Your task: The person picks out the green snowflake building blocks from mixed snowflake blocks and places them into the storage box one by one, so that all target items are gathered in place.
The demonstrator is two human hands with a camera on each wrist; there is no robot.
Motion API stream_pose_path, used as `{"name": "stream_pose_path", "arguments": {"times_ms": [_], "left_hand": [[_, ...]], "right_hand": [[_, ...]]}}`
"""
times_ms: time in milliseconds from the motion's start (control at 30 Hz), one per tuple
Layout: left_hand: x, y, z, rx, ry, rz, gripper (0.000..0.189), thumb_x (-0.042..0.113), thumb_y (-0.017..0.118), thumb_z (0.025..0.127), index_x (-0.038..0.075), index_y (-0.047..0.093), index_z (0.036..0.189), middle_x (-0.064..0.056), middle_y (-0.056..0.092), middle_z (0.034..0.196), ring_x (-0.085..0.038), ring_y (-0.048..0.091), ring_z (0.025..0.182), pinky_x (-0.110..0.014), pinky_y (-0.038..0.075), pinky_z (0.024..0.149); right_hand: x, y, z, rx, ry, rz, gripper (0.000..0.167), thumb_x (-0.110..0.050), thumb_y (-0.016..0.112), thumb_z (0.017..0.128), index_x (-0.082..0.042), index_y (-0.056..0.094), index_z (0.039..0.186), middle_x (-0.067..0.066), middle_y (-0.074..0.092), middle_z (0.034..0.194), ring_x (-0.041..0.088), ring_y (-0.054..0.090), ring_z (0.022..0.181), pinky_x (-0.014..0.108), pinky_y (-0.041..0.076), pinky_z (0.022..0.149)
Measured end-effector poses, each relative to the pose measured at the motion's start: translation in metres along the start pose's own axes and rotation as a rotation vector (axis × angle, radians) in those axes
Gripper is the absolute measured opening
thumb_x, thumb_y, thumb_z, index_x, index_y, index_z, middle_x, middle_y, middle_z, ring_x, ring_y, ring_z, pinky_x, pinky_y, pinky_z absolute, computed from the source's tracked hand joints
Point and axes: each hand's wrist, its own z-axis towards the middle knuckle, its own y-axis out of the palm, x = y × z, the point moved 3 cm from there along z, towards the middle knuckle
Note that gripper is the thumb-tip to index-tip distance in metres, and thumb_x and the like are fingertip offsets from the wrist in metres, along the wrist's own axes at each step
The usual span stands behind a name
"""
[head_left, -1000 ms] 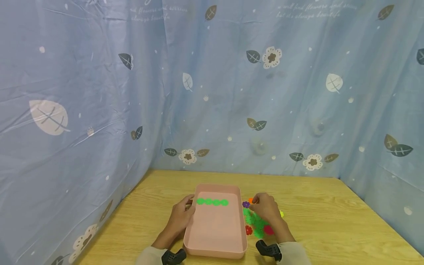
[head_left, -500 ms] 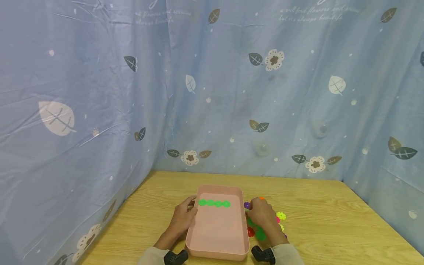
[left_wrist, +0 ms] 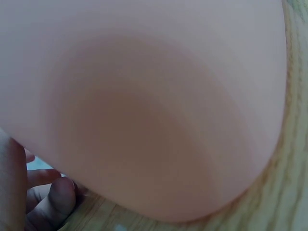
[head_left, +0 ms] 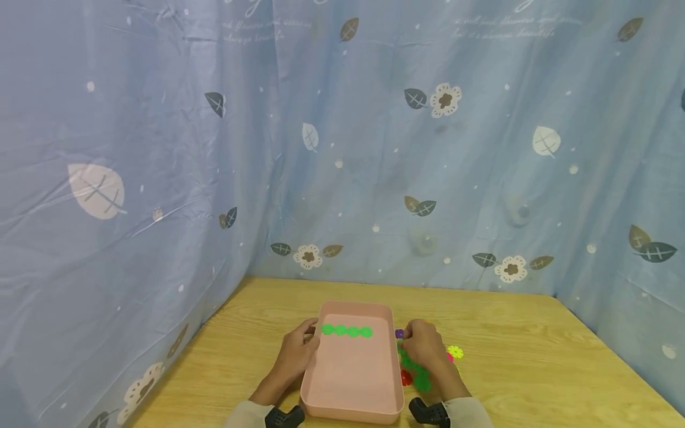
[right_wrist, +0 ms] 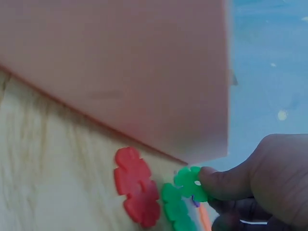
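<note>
A pink tray (head_left: 350, 380) stands on the table, a row of several green flower-shaped plastic discs (head_left: 346, 330) lying across its far part. At the tray's left wall, my left hand (head_left: 294, 352) grips the side. The left wrist view is mostly filled by the tray wall (left_wrist: 144, 144). Right of the tray, my right hand (head_left: 425, 345) reaches down over a loose pile of discs. In the right wrist view its thumb and fingers pinch a green flower-shaped disc (right_wrist: 186, 180). Below that lie another green disc (right_wrist: 174, 204) and a red disc (right_wrist: 137, 185).
Around the right hand lie a purple disc (head_left: 399, 334), a yellow disc (head_left: 455, 352) and several green discs (head_left: 421, 379), partly hidden by the hand. The wooden table (head_left: 514, 356) ends at a blue patterned curtain (head_left: 364, 178) behind and at both sides.
My right hand has moved slightly left and down into the pile, uncovering yellow discs on its right, and pinches a green disc. The left hand stays on the tray. The head view has shifted slightly.
</note>
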Motion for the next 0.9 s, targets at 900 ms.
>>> {"name": "stream_pose_path", "arguments": {"times_ms": [900], "left_hand": [[0.0, -0.002, 0.002, 0.001, -0.017, 0.021, 0.049, 0.01, 0.05, 0.096, -0.002, 0.052, 0.144, -0.022, 0.066, 0.121, -0.035, 0.07, 0.105, -0.039, 0.058, 0.078]], "right_hand": [[-0.04, -0.008, 0.051, -0.019, -0.036, 0.094, 0.005, -0.003, 0.068, 0.09, 0.0, 0.072, 0.088, 0.008, 0.068, 0.083, 0.021, 0.062, 0.071, 0.035, 0.052, 0.061]]}}
